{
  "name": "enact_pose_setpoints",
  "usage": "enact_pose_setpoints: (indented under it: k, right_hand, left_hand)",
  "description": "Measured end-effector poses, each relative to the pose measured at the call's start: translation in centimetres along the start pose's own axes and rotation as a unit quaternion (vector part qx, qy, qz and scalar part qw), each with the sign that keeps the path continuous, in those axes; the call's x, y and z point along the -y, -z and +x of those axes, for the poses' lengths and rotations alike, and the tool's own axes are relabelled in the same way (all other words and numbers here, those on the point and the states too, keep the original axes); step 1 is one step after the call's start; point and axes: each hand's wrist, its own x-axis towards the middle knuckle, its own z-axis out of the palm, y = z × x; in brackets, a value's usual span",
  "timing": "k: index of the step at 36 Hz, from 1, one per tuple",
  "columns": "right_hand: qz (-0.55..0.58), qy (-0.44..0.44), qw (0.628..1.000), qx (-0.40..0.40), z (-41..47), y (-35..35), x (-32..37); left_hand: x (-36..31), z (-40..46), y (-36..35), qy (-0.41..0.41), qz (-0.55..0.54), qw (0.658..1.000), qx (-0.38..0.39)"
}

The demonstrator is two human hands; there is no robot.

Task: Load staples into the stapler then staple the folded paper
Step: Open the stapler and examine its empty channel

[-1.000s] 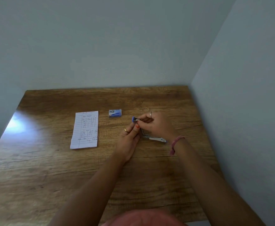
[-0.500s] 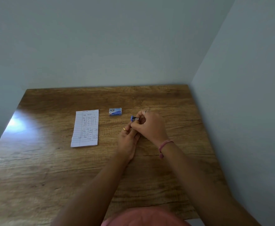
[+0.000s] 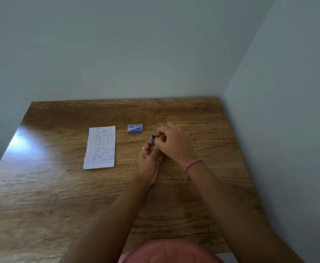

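Wooden table (image 3: 60, 186) by pale walls carries the paper (image 3: 100, 148) and staple box (image 3: 135, 128), while left hand (image 3: 149, 160) and right hand (image 3: 174, 144) both grip the stapler (image 3: 153, 137), probably loading; next comes closing it.

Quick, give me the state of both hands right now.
Left hand: fingers curled up around the small blue-tipped stapler, holding it.
Right hand: curled over the same stapler, gripping it from above.
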Motion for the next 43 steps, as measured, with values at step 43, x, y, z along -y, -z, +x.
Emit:
enact_pose_setpoints:
  k: [43]
  right_hand:
    - [0.752,-0.330,0.571,-0.006,-1.7,0.5,-1.8]
  left_hand:
    - [-1.4,-2.9,-0.4,0.039,-0.082,0.987,0.135]
